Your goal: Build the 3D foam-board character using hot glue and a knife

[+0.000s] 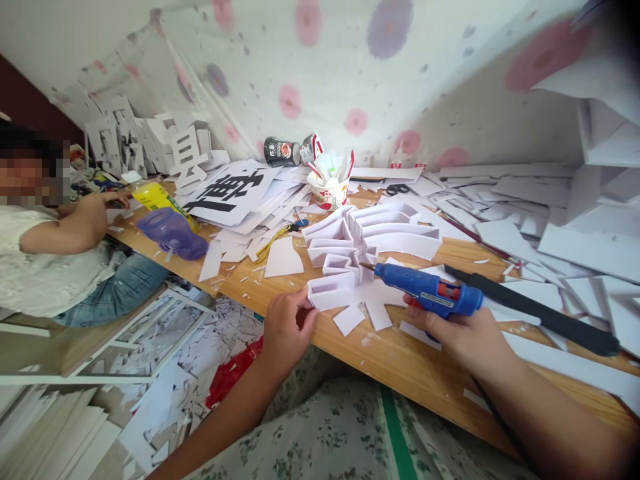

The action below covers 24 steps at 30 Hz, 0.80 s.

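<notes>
Gripping the blue hot glue gun point(427, 292) in the right hand point(463, 337), fingers wrapped shut around its handle, nozzle aiming toward nine o'clock at the white foam-board letter point(365, 243). Pinching the letter's near wall strip point(333, 293) with the left hand point(287, 327), fingers curled onto its end at the worktop's point(400, 360) front edge.

Sitting at the middle of the worktop, the letter: upright white strips standing on a flat base, loose offcuts point(349, 319) lying just beside it at six o'clock.

Risking a burn: left fingertips resting close to the strip end toward which the nozzle is pointing, so stray glue probably landing on skin. Risking a crooked wall, too: the strip appearing only lightly pinched, likely tilting if released before the glue sets. Trailing behind the gun toward three o'clock, a black cord point(530, 307) lying across white scraps, liable to drag them or tug the aim off line.

Working at nine o'clock, another person's hand point(103, 200) near a yellow bottle point(155, 197) and a purple container point(173, 230), well apart from the letter. Standing at twelve o'clock, a paper cup point(329, 190).
</notes>
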{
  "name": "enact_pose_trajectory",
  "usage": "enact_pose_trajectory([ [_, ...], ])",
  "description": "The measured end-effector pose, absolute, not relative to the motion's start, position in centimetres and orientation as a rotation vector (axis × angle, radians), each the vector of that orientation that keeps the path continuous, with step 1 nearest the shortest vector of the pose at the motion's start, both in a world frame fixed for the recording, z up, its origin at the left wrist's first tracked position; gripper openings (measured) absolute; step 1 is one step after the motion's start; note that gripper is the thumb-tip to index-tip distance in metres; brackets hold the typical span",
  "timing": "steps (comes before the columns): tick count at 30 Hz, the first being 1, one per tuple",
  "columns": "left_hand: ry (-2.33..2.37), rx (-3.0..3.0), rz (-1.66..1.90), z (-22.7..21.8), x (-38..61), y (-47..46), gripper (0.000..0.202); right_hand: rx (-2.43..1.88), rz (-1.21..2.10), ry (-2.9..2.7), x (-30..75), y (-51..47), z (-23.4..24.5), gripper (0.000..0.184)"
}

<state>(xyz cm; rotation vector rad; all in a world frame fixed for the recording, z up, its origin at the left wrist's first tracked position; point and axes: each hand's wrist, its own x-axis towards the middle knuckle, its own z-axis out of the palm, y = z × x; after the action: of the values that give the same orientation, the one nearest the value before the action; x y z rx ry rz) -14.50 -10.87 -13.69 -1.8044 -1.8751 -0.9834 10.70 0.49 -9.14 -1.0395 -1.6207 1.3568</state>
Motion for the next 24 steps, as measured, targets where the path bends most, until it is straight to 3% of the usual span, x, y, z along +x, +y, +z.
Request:
enact_pose_trajectory([
  [9, -1.919, -1.774, -0.993, -13.5, -13.9, -10.9, 0.03, -1.071, 1.31, -1.644, 10.5, 0.6, -9.4, 0.02],
  [15, -2.313, -1.63, -1.53, -13.3, -15.2, -11.7, 0.053, -1.032, 1.354, -1.609, 10.8, 1.1, -9.6, 0.02],
  [19, -2.327, -1.389, -1.554, -11.6, -17.1, -12.9, 0.029, -1.017, 1.395, -1.639, 11.1, 1.2, -9.8, 0.022],
  [24, -2.34, -1.152, -1.655, -8.7, -18.5, -14.1, 0.026, -1.024, 1.434, -1.639, 11.5, 1.5, -10.5, 0.026],
])
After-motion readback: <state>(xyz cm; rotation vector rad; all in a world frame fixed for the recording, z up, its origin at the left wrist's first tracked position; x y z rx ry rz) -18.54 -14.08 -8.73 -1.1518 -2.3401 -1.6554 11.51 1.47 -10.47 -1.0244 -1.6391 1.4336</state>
